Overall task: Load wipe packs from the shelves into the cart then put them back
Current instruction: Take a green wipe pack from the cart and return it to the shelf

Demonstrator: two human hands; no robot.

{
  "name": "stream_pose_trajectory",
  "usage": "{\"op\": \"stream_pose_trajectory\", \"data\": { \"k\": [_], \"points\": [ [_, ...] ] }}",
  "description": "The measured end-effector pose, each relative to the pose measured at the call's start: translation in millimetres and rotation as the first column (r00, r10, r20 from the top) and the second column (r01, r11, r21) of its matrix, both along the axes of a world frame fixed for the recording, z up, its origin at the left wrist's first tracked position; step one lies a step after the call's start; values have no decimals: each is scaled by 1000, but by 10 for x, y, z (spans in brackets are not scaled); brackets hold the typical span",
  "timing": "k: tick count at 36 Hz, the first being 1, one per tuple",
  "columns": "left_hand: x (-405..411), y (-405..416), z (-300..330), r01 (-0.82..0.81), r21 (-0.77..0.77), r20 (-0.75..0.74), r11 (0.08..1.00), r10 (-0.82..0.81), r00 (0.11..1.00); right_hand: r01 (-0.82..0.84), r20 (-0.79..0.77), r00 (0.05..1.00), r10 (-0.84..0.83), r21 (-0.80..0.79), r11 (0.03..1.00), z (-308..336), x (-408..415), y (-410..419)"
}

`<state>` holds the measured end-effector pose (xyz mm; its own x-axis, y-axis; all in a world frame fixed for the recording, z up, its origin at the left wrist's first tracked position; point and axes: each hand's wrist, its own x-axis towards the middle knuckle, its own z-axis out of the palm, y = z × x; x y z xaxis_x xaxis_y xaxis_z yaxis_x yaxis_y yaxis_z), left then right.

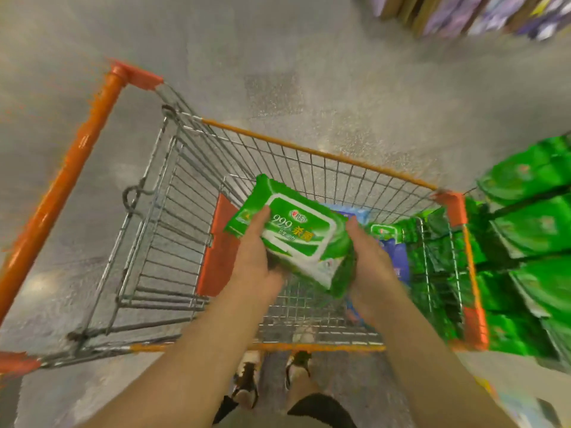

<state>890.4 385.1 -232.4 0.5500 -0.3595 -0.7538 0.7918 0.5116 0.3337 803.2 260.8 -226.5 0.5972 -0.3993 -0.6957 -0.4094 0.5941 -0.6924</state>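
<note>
A green wipe pack (298,234) is held up over the inside of the cart (312,156), near the middle of the view. It has a white label with "999" on it and lies tilted, with its far end toward 10 o'clock and its near end toward 4 o'clock.

Both hands hold this pack. The left hand (255,257) grips its left side at 9 o'clock, with the thumb on top of the label and the other fingers tucked under. The right hand (369,261) grips its right side at 3 o'clock, with fingers curled round the edge. There may be 1 more green pack stacked under the top one, but I cannot tell for sure.

Below the held pack, down in the cart, lies a blue pack (397,257), showing at 3 o'clock from the right hand. Another green pack (384,231) with a white label pokes out just past the right hand, toward 2 o'clock.

The cart is made of silver wire with orange edges. Its long orange handle (66,177) runs along the left, at 9 o'clock from the pack.

On the right, at 3 o'clock, the shelves (531,230) are full of more green packs, stacked close to the cart's side. They look blurry.

At 1 o'clock, far off, there are purple packages (469,13) on another shelf, also blurry.

The floor (278,57) is grey. At 6 o'clock, under the arms, 2 feet in sandals (296,367) stand behind the cart.
</note>
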Motion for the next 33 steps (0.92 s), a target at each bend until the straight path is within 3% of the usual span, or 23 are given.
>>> {"op": "stream_pose_trajectory", "data": {
  "k": [7, 13, 17, 21, 28, 33],
  "points": [
    [-273, 27, 503, 90, -20, 124, 996, -87, 988, 101, 62, 994, -91, -176, 979, 491, -348, 255],
    [-540, -22, 894, 294, -83, 257, 952, -264, 929, 348, 116, 936, -332, -178, 920, 986, -859, 164],
    [-750, -161, 1104, 400, -108, 348, 910, -342, 873, 442, 121, 897, -425, -261, 858, 1373, -1363, 68],
    [-1075, -360, 1319, 597, -80, 381, 798, -529, 758, 563, 169, 826, -537, -279, 778, 1689, -1961, 14],
    [-2122, -729, 1656, 840, -12, 528, 542, -711, 466, 712, 157, 697, -700, -268, 649, 1857, -3371, -40],
    [-3077, -948, 1755, 928, 89, 534, 361, -804, 261, 723, 202, 686, -699, -297, 624, 2056, -4405, 155]
  ]
}}
